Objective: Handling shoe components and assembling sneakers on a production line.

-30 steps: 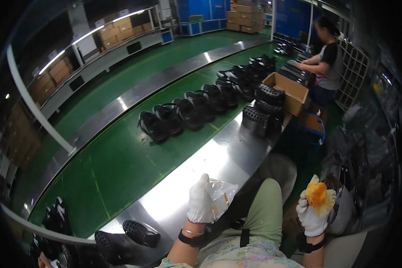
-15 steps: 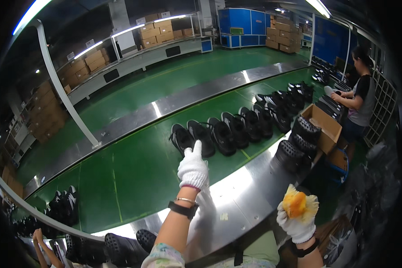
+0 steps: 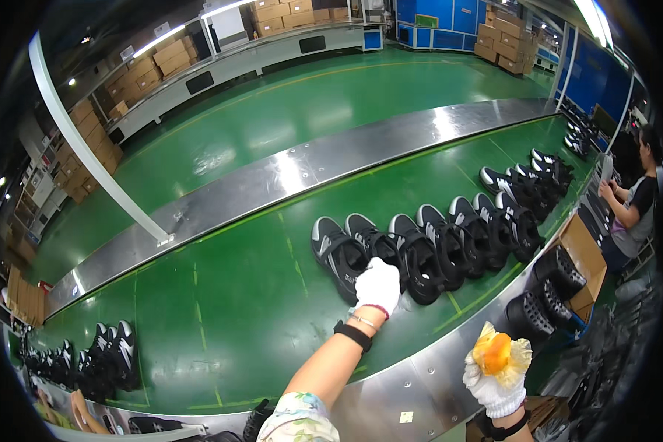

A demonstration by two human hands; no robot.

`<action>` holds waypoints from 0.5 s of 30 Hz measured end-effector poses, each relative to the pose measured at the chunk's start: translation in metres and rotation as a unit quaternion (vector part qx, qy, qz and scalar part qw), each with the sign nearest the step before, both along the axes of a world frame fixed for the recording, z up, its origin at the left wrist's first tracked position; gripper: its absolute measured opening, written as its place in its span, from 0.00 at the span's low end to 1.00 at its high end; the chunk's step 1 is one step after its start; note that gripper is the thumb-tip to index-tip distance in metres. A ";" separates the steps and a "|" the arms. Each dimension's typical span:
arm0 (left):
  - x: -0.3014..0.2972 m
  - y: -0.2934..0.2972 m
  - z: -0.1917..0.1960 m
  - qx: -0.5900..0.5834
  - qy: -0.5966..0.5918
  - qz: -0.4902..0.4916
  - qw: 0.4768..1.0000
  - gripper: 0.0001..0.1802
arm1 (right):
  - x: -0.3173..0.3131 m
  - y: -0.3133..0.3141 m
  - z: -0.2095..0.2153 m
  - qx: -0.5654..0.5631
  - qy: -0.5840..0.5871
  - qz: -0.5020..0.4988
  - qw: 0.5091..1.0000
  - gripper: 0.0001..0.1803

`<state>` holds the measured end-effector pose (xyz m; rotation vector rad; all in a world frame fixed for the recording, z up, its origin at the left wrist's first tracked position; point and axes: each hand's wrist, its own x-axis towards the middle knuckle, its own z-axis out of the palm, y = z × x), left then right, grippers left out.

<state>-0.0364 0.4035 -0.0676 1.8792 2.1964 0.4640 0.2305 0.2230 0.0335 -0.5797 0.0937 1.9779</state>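
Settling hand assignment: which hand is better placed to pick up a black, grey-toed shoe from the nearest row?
Left, probably: the white-gloved left hand is by the black, grey-toed shoes; the white-gloved right hand sits farther off, holding a crumpled orange-yellow item.

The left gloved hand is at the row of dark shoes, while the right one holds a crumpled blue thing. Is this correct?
Not quite: the crumpled thing in the right hand is yellow-orange, not blue, as the head view shows. The left hand is at the dark shoes.
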 end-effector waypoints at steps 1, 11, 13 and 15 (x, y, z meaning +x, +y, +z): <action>-0.007 -0.004 0.008 -0.009 0.005 -0.018 1.000 0.12 | -0.004 0.007 0.009 -0.013 -0.003 -0.004 1.000 0.42; -0.199 0.072 0.119 0.028 0.155 -0.026 0.987 0.15 | -0.005 0.029 0.037 -0.101 -0.118 -0.138 0.978 0.37; -0.216 0.091 0.151 0.060 0.177 -0.027 0.982 0.13 | -0.008 0.033 0.040 -0.087 -0.131 -0.114 0.981 0.38; -0.235 0.113 0.167 0.077 0.187 0.009 0.979 0.14 | -0.011 0.036 0.038 -0.082 -0.137 -0.085 0.984 0.39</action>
